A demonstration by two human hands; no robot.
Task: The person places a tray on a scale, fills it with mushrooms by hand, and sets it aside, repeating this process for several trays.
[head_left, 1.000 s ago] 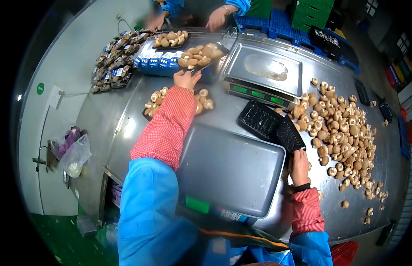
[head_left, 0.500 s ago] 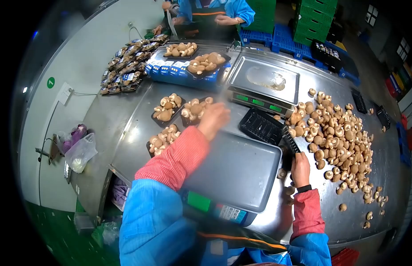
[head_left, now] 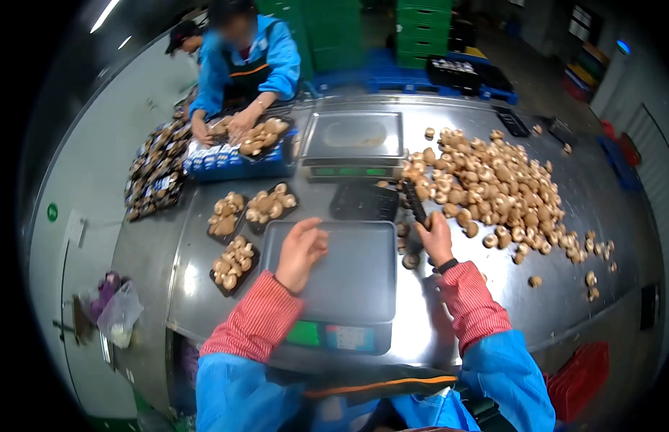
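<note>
Since mushrooms [head_left: 496,180] lie right of the gray-topped scale [head_left: 356,281], the right hand [head_left: 438,240], gripping a tray [head_left: 413,199], is nearer than the empty left hand [head_left: 300,253].

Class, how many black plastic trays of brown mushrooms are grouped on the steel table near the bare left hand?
3: the near tray, the far-left tray beyond it, and the far-right tray beside that; none seems hidden.
</note>
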